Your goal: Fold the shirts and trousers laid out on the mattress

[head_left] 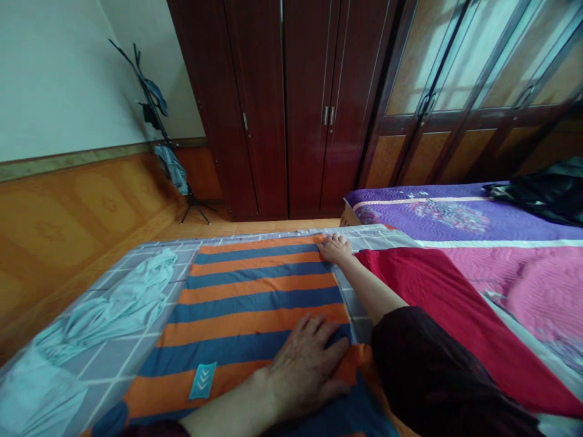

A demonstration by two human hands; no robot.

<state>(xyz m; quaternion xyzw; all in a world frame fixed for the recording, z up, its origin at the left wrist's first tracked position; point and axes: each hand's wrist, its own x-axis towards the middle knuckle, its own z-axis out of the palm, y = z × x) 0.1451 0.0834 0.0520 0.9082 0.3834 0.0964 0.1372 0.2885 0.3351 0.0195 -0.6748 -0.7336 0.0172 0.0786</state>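
An orange-and-blue striped shirt (255, 300) lies spread on a grey checked bedsheet (109, 379). It bears a small teal patch with white chevrons (203, 380). My left hand (312, 358) rests flat on the stripes near the right side, fingers spread. Farther off, my right hand (336, 247) lies at the shirt's far right corner, its fingers stretched out over the hem. The cloth is bunched beneath and below my left wrist.
A crumpled pale mint garment (109, 309) lies to the left. Red cloth (423, 291) lies under my right arm. Beyond are a purple-and-pink quilt (455, 212) with a dark garment (546, 191), a dark red wardrobe (300, 109) and a coat stand (152, 97).
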